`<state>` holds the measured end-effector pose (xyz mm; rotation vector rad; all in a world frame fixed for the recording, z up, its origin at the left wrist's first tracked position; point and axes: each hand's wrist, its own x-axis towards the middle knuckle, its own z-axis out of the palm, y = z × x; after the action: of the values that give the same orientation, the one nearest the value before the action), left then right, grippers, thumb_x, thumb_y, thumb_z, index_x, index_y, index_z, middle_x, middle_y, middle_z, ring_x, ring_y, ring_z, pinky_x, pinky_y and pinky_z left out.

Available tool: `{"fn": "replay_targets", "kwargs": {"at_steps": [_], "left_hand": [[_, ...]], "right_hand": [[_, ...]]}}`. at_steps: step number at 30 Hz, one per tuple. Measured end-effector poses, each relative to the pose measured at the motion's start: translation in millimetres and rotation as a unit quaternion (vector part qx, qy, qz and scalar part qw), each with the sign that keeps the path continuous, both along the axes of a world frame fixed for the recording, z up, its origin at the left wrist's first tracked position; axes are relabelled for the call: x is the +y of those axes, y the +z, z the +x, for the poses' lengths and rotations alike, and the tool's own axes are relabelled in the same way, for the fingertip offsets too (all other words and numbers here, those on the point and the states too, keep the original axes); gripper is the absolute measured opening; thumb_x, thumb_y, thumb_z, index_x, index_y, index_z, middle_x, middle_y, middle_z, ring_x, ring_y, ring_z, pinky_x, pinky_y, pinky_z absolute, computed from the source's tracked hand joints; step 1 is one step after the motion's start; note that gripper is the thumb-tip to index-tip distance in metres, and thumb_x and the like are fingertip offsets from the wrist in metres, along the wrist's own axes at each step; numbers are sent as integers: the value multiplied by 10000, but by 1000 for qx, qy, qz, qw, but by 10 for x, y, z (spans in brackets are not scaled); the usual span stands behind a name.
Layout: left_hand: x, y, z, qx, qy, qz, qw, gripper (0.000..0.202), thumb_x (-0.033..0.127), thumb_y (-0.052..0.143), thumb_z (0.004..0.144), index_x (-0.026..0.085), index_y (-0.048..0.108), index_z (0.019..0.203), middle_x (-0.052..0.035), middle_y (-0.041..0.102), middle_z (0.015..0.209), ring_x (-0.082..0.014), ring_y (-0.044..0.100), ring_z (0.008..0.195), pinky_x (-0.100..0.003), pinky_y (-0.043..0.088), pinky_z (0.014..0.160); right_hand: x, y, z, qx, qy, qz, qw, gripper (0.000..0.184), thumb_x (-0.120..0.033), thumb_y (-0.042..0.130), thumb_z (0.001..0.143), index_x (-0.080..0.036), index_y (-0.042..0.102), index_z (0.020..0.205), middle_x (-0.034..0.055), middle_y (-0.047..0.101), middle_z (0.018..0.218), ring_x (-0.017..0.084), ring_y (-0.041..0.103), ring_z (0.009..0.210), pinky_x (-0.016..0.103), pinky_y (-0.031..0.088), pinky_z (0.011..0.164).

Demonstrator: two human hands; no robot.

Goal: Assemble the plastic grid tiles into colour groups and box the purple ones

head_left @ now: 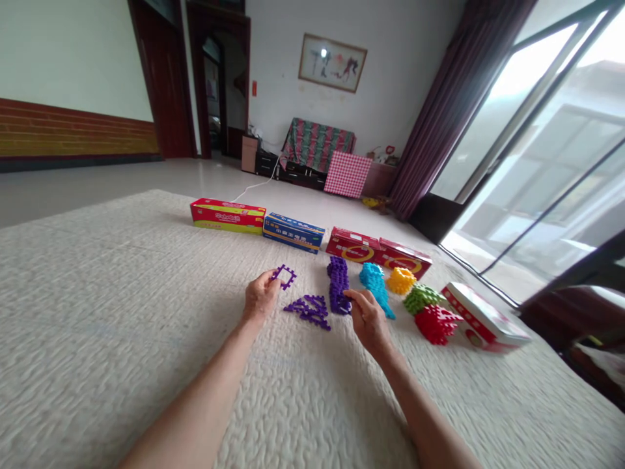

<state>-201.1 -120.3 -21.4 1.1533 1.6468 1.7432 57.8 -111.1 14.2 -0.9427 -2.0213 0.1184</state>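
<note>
Between the fingers of my left hand [262, 295] is a purple square frame piece [288, 277] with notched edges, raised above the cover. My right hand [367, 316] has its fingers pinched at the near end of a long purple stack [338, 281] of similar pieces; whether a piece is in the pinch is hidden. Loose purple pieces [310, 309] lie in a heap between my hands. Just right of the purple stack lies a light blue row [374, 283] of pieces. Beyond it are yellow [402, 280], green [422, 298] and red [436, 324] clusters.
A red and yellow-green box [228, 217], a blue box [293, 233] and two dark red boxes [352, 245] line the back of the quilted cover [122, 312]. A white and red box [486, 317] sits at the right, beside the red cluster.
</note>
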Motion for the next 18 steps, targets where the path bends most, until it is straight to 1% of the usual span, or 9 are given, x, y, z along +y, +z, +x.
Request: {"fn": "replay_targets", "kwargs": {"at_steps": [4, 11, 13, 15, 18], "left_hand": [[-20, 31, 17, 13, 3, -7, 1000, 367, 330, 540, 726, 164, 690, 1018, -32, 740, 778, -198, 692, 797, -271, 507, 745], [-30, 33, 29, 46, -2, -13, 999, 332, 305, 535, 733, 178, 702, 990, -28, 741, 791, -191, 688, 796, -266, 500, 739], [-27, 27, 40, 43, -17, -3, 999, 344, 302, 529, 741, 176, 694, 1015, -29, 741, 779, -190, 689, 796, -268, 505, 740], [-36, 41, 67, 29, -40, 3, 999, 357, 304, 534, 741, 169, 687, 1034, -32, 740, 774, -187, 689, 793, -269, 509, 741], [-86, 112, 133, -4, -91, 1, 996, 351, 309, 565, 721, 150, 691, 1008, -44, 741, 792, -185, 682, 781, -272, 510, 735]], "right_hand": [[56, -119, 37, -4, -9, -7, 1000, 317, -140, 393, 868, -186, 652, 1045, 73, 625, 932, 174, 606, 856, 296, 494, 766], [65, -131, -47, -4, -6, -19, 1000, 289, -159, 406, 880, -180, 646, 1039, 69, 627, 916, 176, 608, 849, 307, 497, 766], [64, -128, -58, -4, -15, -8, 1000, 283, -158, 421, 868, -186, 640, 1045, 79, 621, 966, 186, 604, 888, 327, 502, 792], [52, -123, -70, -1, -38, 16, 999, 285, -159, 439, 854, -196, 626, 1065, 93, 600, 1053, 208, 584, 966, 372, 497, 849], [10, -113, -97, -1, -58, 39, 998, 285, -167, 453, 856, -204, 604, 1095, 104, 571, 1131, 234, 550, 1050, 433, 474, 913]]}}
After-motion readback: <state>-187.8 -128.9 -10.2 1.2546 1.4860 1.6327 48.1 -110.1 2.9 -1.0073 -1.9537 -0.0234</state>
